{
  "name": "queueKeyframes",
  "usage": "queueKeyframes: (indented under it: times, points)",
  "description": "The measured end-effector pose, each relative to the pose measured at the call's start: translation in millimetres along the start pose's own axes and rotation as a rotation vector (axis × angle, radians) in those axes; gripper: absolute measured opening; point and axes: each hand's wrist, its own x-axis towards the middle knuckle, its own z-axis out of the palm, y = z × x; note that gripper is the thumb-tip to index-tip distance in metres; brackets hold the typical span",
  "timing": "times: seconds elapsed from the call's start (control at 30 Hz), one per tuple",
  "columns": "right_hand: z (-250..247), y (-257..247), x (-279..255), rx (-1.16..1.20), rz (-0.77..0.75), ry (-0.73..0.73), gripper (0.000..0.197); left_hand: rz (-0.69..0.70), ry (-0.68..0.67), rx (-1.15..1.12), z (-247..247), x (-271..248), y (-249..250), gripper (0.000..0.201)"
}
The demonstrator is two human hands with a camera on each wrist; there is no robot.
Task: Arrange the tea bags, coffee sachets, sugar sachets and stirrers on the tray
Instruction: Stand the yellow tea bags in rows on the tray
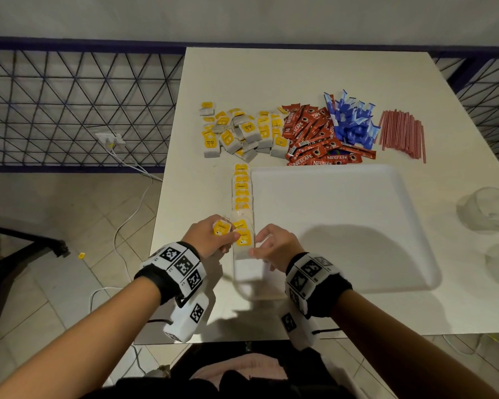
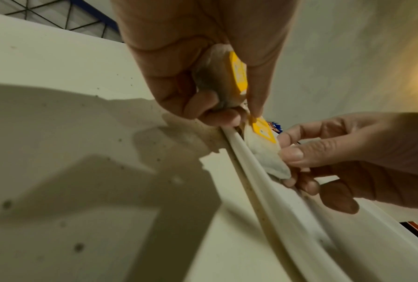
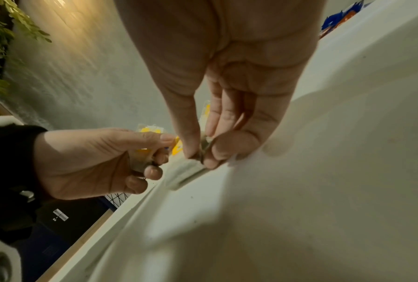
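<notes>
While left hand (image 1: 211, 234) grips a tea bag (image 1: 221, 228), right grip (image 1: 274, 244) pinching another (image 1: 244, 240)

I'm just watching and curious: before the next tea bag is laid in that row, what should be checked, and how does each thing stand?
1. Left hand holds a spare tea bag: ok.
2. Right hand pinches the row's nearest bag: ok.
3. Row of tea bags straight along the tray left edge: ok.
4. Free space nearer the person: ok.
5. Tea bag pile has more: ok.
6. Nearest bag lying flat: cannot tell.
</notes>
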Motion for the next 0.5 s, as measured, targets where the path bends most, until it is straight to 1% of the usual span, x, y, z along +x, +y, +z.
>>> queueKeyframes:
  times: [0.13,0.23,0.3,0.37,0.4,0.47,0.5]
  points:
    - [-1.7,-5.7,-2.0,0.068,0.026,-0.005,0.024,-0.04,0.026,0.066,-3.9,-0.2,-2.5,0.018]
    - [-4.9,-8.8,-2.4,0.056,0.022,0.006,0.017,-0.063,0.015,0.101,-3.8,-1.2,-5.5,0.018]
    - [-5.7,-9.4,-2.1,0.033,0.018,0.023,0.012,-0.073,0.016,0.121,-2.9,-1.8,-6.8,0.022]
    - [-5.2,-9.9,-2.5,-0.001,0.013,0.035,0.003,-0.078,0.028,0.139,-1.9,-1.8,-6.3,0.024]
    - [-4.7,-9.6,-2.3,-0.015,0.011,0.036,0.006,-0.08,0.033,0.139,-1.5,-1.4,-5.5,0.023]
    - [-3.0,-9.4,-1.6,-0.042,0.013,0.038,0.021,-0.08,0.041,0.137,-0.9,-0.7,-3.6,0.021]
    - [-2.1,-9.6,-1.3,-0.057,0.016,0.037,0.026,-0.075,0.046,0.144,-0.7,-0.5,-2.3,0.019]
